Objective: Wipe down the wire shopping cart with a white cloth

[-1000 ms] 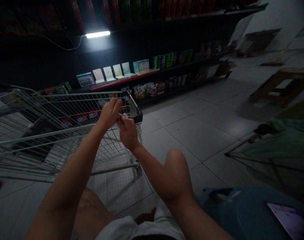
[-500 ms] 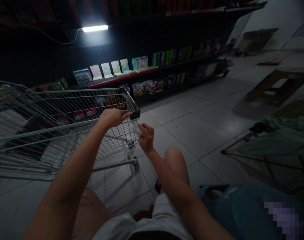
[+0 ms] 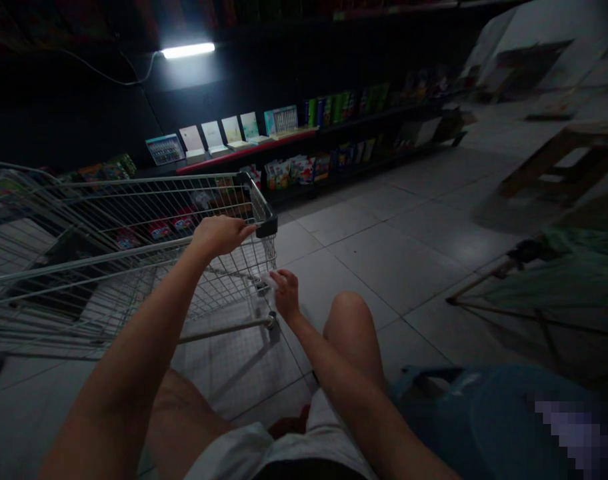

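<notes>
My left hand (image 3: 221, 235) rests on the top rail of a wire shopping cart (image 3: 134, 267), close to the rail's black corner (image 3: 267, 227), with its fingers curled over the bar. Lower down, beside the cart's near corner, my right hand (image 3: 285, 295) pinches a small white piece of paper or tissue (image 3: 269, 281). Much of that white piece is hidden by my fingers, and I cannot tell exactly what it is. My right hand is off the cart, though close to its wire side.
Dark shelves (image 3: 304, 143) with books and boxes run along the left and back. A lamp (image 3: 188, 51) glows above them. A wooden stool (image 3: 559, 163) and a green-draped rack (image 3: 549, 287) stand at right. A blue bag (image 3: 484, 427) sits at lower right, over grey floor tiles (image 3: 384, 260).
My right hand has moved down and away from the cart rail with the white piece. My left hand has stayed on the rail, and the view has shifted slightly.
</notes>
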`<state>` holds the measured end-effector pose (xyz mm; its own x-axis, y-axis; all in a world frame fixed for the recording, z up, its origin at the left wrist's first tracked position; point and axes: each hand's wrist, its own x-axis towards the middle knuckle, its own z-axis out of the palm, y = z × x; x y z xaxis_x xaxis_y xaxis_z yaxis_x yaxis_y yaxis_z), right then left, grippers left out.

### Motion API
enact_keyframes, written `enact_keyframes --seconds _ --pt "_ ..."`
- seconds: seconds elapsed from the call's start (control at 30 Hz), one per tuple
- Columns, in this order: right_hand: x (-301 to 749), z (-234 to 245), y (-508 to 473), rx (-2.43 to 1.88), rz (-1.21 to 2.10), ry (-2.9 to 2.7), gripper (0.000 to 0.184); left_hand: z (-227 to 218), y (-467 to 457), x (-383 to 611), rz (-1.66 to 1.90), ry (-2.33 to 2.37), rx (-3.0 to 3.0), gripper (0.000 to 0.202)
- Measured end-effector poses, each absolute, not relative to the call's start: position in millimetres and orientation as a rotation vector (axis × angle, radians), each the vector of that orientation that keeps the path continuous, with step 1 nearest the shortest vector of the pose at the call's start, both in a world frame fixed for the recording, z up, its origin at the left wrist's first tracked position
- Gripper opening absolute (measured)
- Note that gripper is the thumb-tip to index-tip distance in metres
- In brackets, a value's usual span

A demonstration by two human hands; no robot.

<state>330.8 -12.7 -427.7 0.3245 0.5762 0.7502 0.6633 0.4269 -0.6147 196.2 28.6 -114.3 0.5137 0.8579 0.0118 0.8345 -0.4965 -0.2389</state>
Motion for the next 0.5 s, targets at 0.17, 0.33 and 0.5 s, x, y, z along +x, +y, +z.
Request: enact_keyframes --seconds 0.17,0.33,0.5 --pt "353 -381 19 -1.21 -0.03 -1.194 0.046 -114 26 195 0.15 -1.461 -2.536 0.07" --pt "326 -386 3 -1.124 0.059 -1.372 0.04 -114 25 196 0.154 -1.473 -2.52 0.07" --pt "319 -386 -24 -0.993 0.104 -1.4 0.045 -113 22 194 0.171 -1.468 -2.516 0.071"
